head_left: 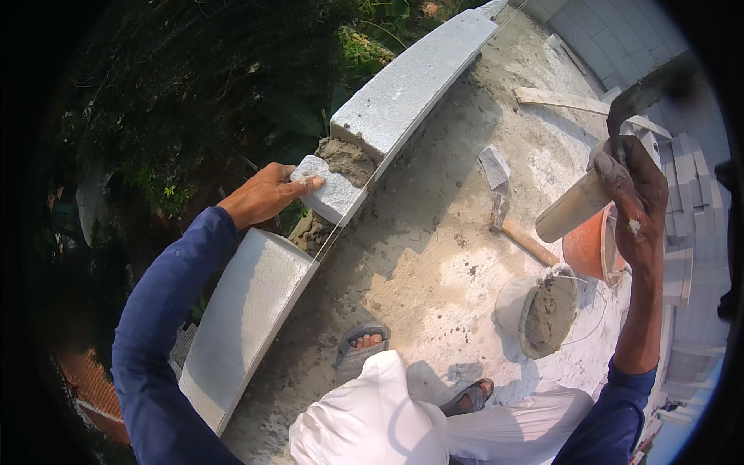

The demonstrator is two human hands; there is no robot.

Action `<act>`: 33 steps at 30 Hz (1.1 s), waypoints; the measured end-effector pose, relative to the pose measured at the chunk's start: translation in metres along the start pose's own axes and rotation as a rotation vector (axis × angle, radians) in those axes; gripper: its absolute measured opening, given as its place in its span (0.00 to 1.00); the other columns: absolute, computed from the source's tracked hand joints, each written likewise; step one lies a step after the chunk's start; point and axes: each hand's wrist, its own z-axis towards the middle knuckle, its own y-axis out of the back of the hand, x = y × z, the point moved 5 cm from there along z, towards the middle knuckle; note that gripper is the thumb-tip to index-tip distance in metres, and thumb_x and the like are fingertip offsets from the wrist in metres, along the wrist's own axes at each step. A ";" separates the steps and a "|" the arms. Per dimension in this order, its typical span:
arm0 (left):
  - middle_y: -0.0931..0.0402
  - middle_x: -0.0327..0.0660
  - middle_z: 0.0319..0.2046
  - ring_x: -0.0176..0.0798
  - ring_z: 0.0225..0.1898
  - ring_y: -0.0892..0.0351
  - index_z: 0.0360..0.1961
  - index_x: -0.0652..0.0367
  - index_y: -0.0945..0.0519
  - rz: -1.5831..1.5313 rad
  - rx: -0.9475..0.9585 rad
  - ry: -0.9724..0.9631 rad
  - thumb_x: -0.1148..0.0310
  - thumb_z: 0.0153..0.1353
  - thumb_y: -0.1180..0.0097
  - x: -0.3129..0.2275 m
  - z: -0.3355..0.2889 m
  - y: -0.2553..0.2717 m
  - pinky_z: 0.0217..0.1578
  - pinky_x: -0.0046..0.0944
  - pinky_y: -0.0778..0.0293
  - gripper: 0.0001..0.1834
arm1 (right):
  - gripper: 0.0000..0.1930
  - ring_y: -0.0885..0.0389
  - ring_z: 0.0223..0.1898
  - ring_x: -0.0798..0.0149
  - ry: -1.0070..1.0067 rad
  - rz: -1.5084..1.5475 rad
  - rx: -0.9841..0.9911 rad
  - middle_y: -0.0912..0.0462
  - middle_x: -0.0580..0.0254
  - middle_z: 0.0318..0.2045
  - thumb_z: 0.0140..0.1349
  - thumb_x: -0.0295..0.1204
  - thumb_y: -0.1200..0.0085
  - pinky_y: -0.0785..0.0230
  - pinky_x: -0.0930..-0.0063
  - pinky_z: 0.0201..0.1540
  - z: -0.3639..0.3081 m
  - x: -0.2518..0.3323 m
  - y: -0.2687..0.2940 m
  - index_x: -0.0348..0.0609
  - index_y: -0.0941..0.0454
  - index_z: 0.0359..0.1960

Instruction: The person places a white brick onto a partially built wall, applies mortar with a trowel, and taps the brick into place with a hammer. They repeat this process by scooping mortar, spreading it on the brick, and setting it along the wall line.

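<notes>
My left hand [267, 191] grips a small cut piece of light grey block [324, 188], thumb on its top and fingers at its outer side. The piece sits in the gap between a long block [411, 81] on the far side and another block [256, 302] on the near side. Grey mortar [347, 160] fills the joint beyond it, and more mortar [311, 231] shows on the near side. Raised at the right, my right hand [637, 186] is closed round the wooden handle of a trowel [572, 203], its dark metal part pointing up and blurred.
A string line runs along the wall's inner edge. On the rough floor lie a hammer [528, 242] and a block offcut [494, 167]. A pale bucket of mortar [508, 306] stands near an orange bucket [590, 246]. Blocks [690, 174] are stacked at right; beyond the wall, plants drop away.
</notes>
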 end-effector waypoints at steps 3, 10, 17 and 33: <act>0.22 0.65 0.58 0.62 0.62 0.23 0.63 0.74 0.24 -0.040 0.040 -0.046 0.31 0.64 0.43 -0.015 -0.002 0.004 0.64 0.54 0.30 0.50 | 0.17 0.24 0.35 0.72 -0.295 0.017 -0.147 0.21 0.64 0.33 0.72 0.42 0.42 0.30 0.74 0.41 -0.074 -0.050 0.076 0.37 0.21 0.45; 0.34 0.57 0.71 0.59 0.74 0.39 0.74 0.62 0.35 -0.202 -0.297 -0.062 0.29 0.65 0.47 -0.072 -0.035 0.040 0.72 0.67 0.44 0.51 | 0.14 0.38 0.22 0.76 -0.890 -0.235 -0.261 0.33 0.73 0.21 0.70 0.36 0.39 0.44 0.76 0.26 -0.314 -0.129 0.169 0.44 0.31 0.31; 0.21 0.52 0.62 0.52 0.66 0.25 0.63 0.59 0.19 0.036 -0.484 -0.297 0.37 0.68 0.43 -0.162 -0.073 0.034 0.69 0.60 0.36 0.37 | 0.11 0.36 0.25 0.74 -1.036 0.049 -0.251 0.32 0.71 0.23 0.64 0.30 0.38 0.41 0.75 0.29 -0.434 -0.161 0.134 0.42 0.30 0.31; 0.19 0.58 0.58 0.57 0.70 0.29 0.37 0.69 0.14 0.058 -0.086 -0.743 0.60 0.63 0.35 -0.392 -0.097 -0.184 0.69 0.62 0.38 0.18 | 0.17 0.16 0.38 0.39 -1.094 -0.196 -0.180 0.15 0.42 0.35 0.62 0.37 0.35 0.24 0.50 0.42 -0.490 -0.165 0.108 0.33 0.21 0.42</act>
